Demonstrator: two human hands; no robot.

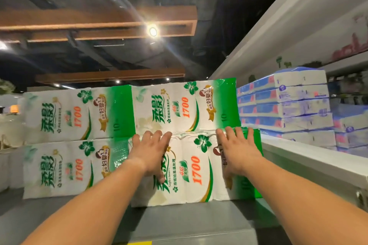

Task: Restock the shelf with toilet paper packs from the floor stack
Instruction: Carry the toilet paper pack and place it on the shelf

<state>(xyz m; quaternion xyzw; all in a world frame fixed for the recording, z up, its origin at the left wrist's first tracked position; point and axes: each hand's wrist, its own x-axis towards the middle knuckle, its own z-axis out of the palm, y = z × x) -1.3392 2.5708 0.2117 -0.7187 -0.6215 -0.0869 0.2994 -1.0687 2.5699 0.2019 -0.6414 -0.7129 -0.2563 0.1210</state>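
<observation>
A white and green toilet paper pack (196, 171) lies on the grey top shelf (187, 223) in front of me. My left hand (152, 153) presses flat on its left part with straight fingers. My right hand (237, 151) presses flat on its right part, fingers spread toward the upper edge. A matching pack (185, 105) sits on top of it, set further back. To the left, two more such packs (77, 141) are stacked one on the other.
A white shelf divider (310, 163) runs along the right. Beyond it stand stacks of blue and white tissue packs (292, 105). Dark ceiling with wooden beams and a spot lamp (152, 31) is overhead. White bundles (8, 167) sit at far left.
</observation>
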